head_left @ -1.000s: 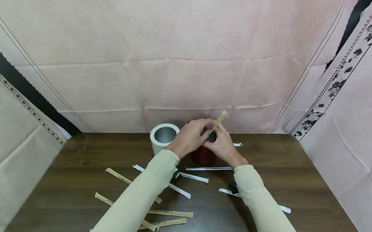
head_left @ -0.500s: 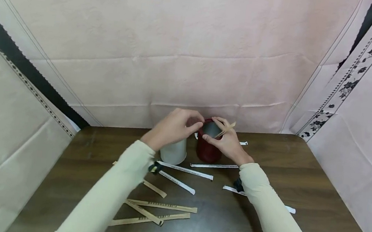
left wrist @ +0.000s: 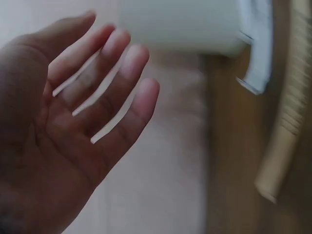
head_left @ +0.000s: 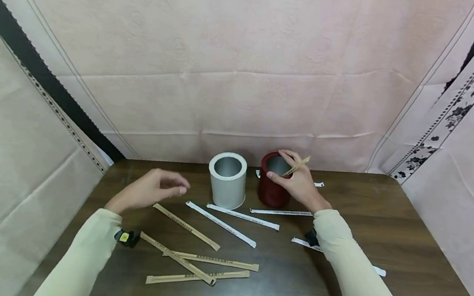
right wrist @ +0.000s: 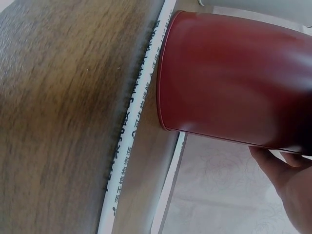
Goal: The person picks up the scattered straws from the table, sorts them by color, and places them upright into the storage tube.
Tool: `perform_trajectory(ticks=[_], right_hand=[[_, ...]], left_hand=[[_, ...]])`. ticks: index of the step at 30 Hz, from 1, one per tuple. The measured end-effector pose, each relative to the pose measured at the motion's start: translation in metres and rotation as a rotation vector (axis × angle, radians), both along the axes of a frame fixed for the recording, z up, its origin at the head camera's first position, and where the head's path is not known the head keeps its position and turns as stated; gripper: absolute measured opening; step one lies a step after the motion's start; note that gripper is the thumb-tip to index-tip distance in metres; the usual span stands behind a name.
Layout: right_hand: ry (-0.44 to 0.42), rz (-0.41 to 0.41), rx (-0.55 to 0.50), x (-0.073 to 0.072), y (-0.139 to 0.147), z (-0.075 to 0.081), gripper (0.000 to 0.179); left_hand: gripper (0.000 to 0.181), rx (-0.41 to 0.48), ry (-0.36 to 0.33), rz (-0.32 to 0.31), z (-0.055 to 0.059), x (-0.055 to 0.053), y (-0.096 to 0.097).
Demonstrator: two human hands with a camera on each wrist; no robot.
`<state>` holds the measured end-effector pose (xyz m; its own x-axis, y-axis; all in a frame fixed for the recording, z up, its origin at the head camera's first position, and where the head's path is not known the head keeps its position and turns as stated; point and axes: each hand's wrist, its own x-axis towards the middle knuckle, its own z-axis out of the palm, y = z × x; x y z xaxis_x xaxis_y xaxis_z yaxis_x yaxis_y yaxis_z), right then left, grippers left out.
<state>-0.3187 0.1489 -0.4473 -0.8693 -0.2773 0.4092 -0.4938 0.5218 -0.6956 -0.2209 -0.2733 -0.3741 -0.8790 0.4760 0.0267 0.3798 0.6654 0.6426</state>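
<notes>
My right hand (head_left: 300, 183) grips the red cylindrical cup (head_left: 274, 185) at its rim, thumb in front and fingers behind. A tan paper-wrapped straw (head_left: 298, 165) slants up out of that cup, across the right hand. In the right wrist view the red cup (right wrist: 234, 78) fills the upper right, with part of the hand (right wrist: 292, 185) under it. My left hand (head_left: 150, 189) is over the left of the table, fingers loosely bent and nothing in them. The left wrist view shows its palm (left wrist: 63, 146) and spread fingers.
A white cup (head_left: 228, 188) stands left of the red one. Tan wrapped straws (head_left: 187, 227) lie at front left, some crossing. White wrapped straws (head_left: 220, 223) lie nearer the cups, one partly under my right forearm. A cloth (head_left: 228, 70) hangs behind the wooden table (head_left: 269, 291).
My left hand has come away from the red cup and moved left over the table. The tan straw has gone lower into the cup. The right hand stays on the rim.
</notes>
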Motion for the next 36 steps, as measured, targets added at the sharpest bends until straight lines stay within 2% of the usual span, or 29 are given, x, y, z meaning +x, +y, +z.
perform_trajectory(ticks=[3, 6, 9, 11, 14, 19, 29, 32, 36], right_hand=[[-0.004, 0.004, -0.01, 0.0, 0.001, 0.001, 0.081], [-0.004, 0.008, -0.016, 0.002, -0.002, 0.0, 0.08], [-0.007, 0.011, -0.011, 0.003, -0.003, -0.003, 0.08], [-0.006, 0.011, -0.011, 0.003, -0.004, -0.003, 0.08], [0.001, 0.005, -0.018, 0.003, -0.004, -0.003, 0.079], [-0.007, -0.004, -0.012, 0.004, -0.002, -0.002, 0.079], [0.003, -0.021, 0.005, 0.003, -0.002, -0.003, 0.079], [0.008, -0.02, -0.003, 0.004, -0.002, -0.003, 0.08], [0.005, -0.015, -0.013, 0.004, -0.002, -0.003, 0.08]], left_hand=[[0.024, -0.005, -0.068, -0.018, -0.035, -0.002, -0.021], [0.021, 0.002, -0.097, -0.026, -0.065, -0.001, -0.032], [0.014, -0.015, -0.097, -0.058, -0.086, -0.001, -0.032], [0.014, -0.035, -0.101, -0.091, -0.093, 0.0, -0.03], [0.015, -0.06, -0.082, -0.127, -0.098, -0.002, -0.025], [0.016, -0.109, -0.053, -0.151, -0.1, -0.005, -0.019], [0.015, -0.178, -0.026, -0.212, -0.095, -0.001, -0.012], [0.015, -0.194, -0.029, -0.223, -0.092, 0.0, -0.011], [0.017, -0.193, -0.071, -0.224, -0.09, 0.003, -0.012]])
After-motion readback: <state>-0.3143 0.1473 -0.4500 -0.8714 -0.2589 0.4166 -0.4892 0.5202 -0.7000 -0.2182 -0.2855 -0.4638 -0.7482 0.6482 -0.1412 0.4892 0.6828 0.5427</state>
